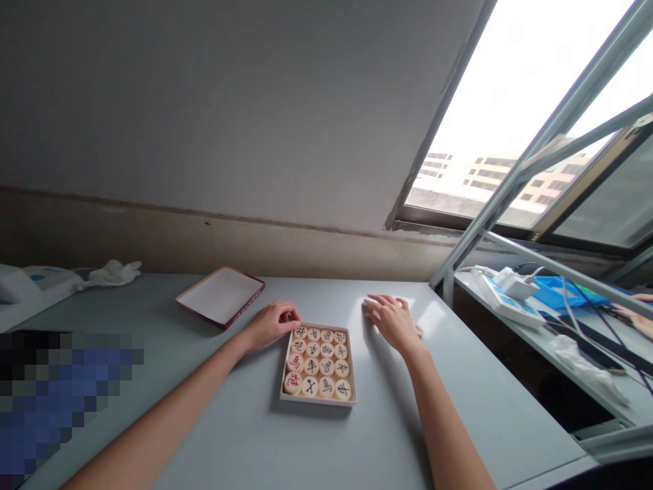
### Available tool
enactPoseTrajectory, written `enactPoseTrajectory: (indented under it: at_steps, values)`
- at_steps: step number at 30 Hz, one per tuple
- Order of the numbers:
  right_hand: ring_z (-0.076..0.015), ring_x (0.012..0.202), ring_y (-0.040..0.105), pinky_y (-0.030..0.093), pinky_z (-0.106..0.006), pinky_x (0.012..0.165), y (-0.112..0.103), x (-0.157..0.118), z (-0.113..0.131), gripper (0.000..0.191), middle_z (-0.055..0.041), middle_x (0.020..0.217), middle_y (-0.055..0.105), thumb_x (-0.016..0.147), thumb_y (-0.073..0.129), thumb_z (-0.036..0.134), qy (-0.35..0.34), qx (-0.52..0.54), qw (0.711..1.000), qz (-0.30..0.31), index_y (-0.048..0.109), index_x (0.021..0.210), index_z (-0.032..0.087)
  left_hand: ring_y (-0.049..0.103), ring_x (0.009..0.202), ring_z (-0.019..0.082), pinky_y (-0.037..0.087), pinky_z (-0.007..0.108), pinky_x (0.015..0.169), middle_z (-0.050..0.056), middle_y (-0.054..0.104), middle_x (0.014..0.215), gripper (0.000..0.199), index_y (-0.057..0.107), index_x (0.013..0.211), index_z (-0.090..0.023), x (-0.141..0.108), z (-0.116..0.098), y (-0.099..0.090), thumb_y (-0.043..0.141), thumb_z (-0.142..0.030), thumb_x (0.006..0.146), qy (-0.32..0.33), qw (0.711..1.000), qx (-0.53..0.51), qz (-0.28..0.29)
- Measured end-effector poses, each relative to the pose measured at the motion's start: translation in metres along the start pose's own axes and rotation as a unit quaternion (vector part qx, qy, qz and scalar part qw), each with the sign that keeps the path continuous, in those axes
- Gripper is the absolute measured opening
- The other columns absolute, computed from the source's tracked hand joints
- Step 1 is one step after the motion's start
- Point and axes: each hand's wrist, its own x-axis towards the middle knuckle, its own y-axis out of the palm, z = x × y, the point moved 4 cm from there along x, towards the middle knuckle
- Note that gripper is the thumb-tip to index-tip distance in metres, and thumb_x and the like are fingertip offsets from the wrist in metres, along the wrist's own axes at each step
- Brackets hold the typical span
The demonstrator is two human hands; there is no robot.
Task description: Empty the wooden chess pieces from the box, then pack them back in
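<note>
A shallow open box (354, 398) is shown on the grey desk (245, 435), filled by round chess pieces (326, 368) set in four rows of four. Most pieces are marked in black; two at the near left are marked in red. The upper left corner of the box is met by the left hand (271, 321), its fingers curled closely together; whether a piece is held cannot be told. To the right of the box, apart from it, loose pieces (419, 331) are partly covered by the right hand (392, 321), its fingers loosely spread; its grip cannot be told. Beyond the left forearm, a lid (219, 296) is laid with its white inside upward.
</note>
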Motion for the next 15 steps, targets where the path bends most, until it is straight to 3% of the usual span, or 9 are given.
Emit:
enactPoseTrajectory:
  at_steps: [3, 5, 7, 11, 13, 15]
  values:
    - [-0.0243, 0.107, 0.044, 0.028, -0.046, 0.088, -0.003, 0.002, -0.001, 0.028, -0.0053, 0.118, 0.052, 0.079, 0.05, 0.019, 0.019, 0.049, 0.999, -0.003, 0.055, 0.105, 0.025, 0.05, 0.076, 0.018, 0.037, 0.025, 0.069, 0.003, 0.059, 0.075, 0.019, 0.058, 0.068, -0.016, 0.0, 0.0, 0.0, 0.048, -0.032, 0.073, 0.002, 1.0, -0.001, 0.002]
    - [-0.0222, 0.108, 0.044, 0.031, -0.043, 0.088, -0.014, 0.005, 0.014, 0.032, -0.0045, 0.121, 0.05, 0.08, 0.051, 0.024, 0.0, 0.121, 0.992, -0.024, 0.051, 0.112, 0.027, 0.05, 0.075, 0.017, 0.038, 0.025, 0.068, 0.003, 0.059, 0.075, 0.02, 0.058, 0.068, -0.016, 0.0, 0.0, 0.0, 0.047, -0.032, 0.073, 0.001, 1.0, 0.0, 0.001]
    - [-0.0181, 0.106, 0.045, 0.033, -0.037, 0.089, -0.027, 0.006, 0.044, 0.031, -0.0022, 0.116, 0.052, 0.08, 0.052, 0.026, -0.062, 0.21, 0.975, -0.023, 0.051, 0.111, 0.029, 0.05, 0.074, 0.017, 0.038, 0.025, 0.068, 0.003, 0.059, 0.075, 0.021, 0.059, 0.068, -0.016, 0.0, 0.0, 0.0, 0.047, -0.032, 0.073, 0.0, 1.0, 0.003, 0.001]
    - [-0.0142, 0.096, 0.051, 0.037, -0.028, 0.083, -0.038, -0.007, 0.12, 0.029, 0.0006, 0.101, 0.059, 0.074, 0.059, 0.02, -0.241, 0.298, 0.916, 0.118, 0.057, 0.102, 0.028, 0.05, 0.076, 0.017, 0.038, 0.025, 0.071, 0.003, 0.059, 0.075, 0.019, 0.06, 0.07, -0.016, 0.001, 0.0, 0.0, 0.048, -0.031, 0.073, 0.001, 1.0, 0.011, -0.003]
    - [-0.0143, 0.094, 0.052, 0.036, -0.028, 0.083, -0.04, -0.013, 0.141, 0.027, 0.0005, 0.094, 0.061, 0.073, 0.059, 0.015, -0.263, 0.296, 0.908, 0.14, 0.059, 0.097, 0.026, 0.051, 0.077, 0.017, 0.038, 0.025, 0.072, 0.003, 0.059, 0.076, 0.018, 0.06, 0.069, -0.016, 0.001, 0.0, 0.0, 0.048, -0.03, 0.073, 0.003, 1.0, 0.011, -0.004]
    - [-0.0144, 0.091, 0.053, 0.036, -0.029, 0.083, -0.041, -0.014, 0.144, 0.022, 0.0003, 0.092, 0.061, 0.072, 0.059, 0.014, -0.247, 0.297, 0.913, 0.131, 0.058, 0.092, 0.023, 0.051, 0.076, 0.017, 0.038, 0.025, 0.072, 0.003, 0.06, 0.075, 0.018, 0.06, 0.069, -0.016, 0.0, -0.001, 0.0, 0.048, -0.029, 0.073, 0.004, 1.0, 0.008, -0.002]
